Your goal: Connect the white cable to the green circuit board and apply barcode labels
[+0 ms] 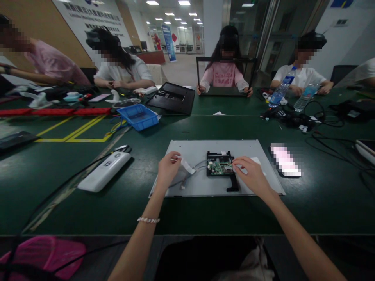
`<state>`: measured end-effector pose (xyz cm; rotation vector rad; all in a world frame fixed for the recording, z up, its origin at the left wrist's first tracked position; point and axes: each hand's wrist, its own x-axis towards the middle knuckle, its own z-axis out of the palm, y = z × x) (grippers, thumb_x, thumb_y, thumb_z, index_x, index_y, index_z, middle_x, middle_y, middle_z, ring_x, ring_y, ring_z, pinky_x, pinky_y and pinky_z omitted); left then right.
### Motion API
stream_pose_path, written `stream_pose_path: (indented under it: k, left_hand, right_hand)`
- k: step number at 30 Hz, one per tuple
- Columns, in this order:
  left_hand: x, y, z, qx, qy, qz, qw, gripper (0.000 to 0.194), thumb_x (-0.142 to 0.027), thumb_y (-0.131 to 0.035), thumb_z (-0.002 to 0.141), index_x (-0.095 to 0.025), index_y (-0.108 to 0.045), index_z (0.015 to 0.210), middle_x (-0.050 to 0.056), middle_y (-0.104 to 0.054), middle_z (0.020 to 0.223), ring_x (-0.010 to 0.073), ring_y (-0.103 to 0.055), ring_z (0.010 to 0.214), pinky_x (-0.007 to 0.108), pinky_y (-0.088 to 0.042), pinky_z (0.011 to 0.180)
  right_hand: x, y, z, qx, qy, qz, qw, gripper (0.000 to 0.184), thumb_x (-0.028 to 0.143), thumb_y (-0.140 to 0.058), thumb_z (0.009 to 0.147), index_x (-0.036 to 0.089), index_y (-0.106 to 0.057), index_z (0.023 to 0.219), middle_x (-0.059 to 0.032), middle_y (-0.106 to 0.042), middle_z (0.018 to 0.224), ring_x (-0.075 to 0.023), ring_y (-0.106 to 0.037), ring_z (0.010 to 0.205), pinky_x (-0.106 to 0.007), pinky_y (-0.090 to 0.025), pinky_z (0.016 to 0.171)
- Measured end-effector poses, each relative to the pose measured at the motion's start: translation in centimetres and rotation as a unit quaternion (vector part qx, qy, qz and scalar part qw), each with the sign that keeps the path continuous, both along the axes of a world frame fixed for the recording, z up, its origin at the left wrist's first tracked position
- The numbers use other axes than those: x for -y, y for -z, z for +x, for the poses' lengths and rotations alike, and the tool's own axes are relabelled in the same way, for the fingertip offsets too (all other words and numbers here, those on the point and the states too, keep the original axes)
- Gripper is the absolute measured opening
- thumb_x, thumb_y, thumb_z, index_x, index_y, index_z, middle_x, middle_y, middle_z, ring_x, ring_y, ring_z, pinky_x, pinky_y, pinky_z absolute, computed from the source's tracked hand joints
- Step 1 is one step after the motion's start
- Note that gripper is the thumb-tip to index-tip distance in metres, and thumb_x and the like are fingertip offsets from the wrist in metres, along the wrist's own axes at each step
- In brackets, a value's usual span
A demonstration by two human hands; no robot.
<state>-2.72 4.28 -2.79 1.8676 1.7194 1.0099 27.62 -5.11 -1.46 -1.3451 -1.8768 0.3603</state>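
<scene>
A flat grey metal panel (193, 185) lies on the green table before me. On its middle sits a green circuit board (218, 168) in a black plastic bracket (233, 183). Thin grey cables (200, 166) run from the board toward the left, ending near a small connector. Pinched between the fingers of my left hand (169, 168) is a piece of white tape (188, 165), over the panel's left part. My right hand (250, 171) has its thumb and fingertips together at the board's right edge; whatever is between them is too small to make out.
A white power bank (105, 171) with a cable lies left, a phone (284, 160) right. Farther back are a blue basket (139, 117), a black cover (172, 98) and water bottles (281, 88). Several people sit around the table; one opposite holds a black frame (225, 59).
</scene>
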Motion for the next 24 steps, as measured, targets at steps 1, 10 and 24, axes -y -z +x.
stream_pose_path:
  k: [1, 10, 24]
  left_hand:
    - [0.4, -0.2, 0.1, 0.03, -0.007, -0.006, 1.0, 0.026, -0.033, -0.052, 0.075, -0.018, -0.061, 0.094, 0.001, -0.06, 0.078, 0.0145, -0.06, 0.063, 0.024, -0.046, 0.061]
    - [3.5, 0.0, 2.1, -0.011, -0.008, 0.007, 1.0, 0.024, -0.029, -0.051, 0.078, -0.021, -0.059, 0.099, -0.001, -0.059, 0.077, 0.0138, -0.06, 0.064, 0.024, -0.046, 0.063]
    - [7.0, -1.7, 4.3, -0.315, 0.087, 0.061, 0.943, 0.021, -0.014, -0.045, 0.082, -0.018, -0.059, 0.097, 0.008, -0.057, 0.1, 0.0239, -0.053, 0.095, 0.037, -0.043, 0.084]
  right_hand:
    - [0.2, -0.2, -0.6, 0.005, -0.008, 0.0, 1.0, 0.018, 0.021, -0.047, 0.087, 0.021, -0.063, 0.094, -0.006, -0.061, 0.103, -0.0194, -0.058, 0.095, -0.035, -0.048, 0.083]
    - [1.1, -1.6, -7.5, 0.119, -0.174, -0.001, 0.978, 0.047, 0.027, -0.047, 0.089, 0.016, -0.041, 0.134, -0.0112, -0.046, 0.136, -0.0221, -0.04, 0.127, -0.042, -0.035, 0.106]
    - [0.9, 0.8, -10.4, 0.173, -0.248, -0.026, 0.953, 0.062, 0.037, -0.06, 0.08, 0.009, -0.039, 0.132, -0.0178, -0.046, 0.134, -0.0267, -0.038, 0.128, -0.042, -0.034, 0.105]
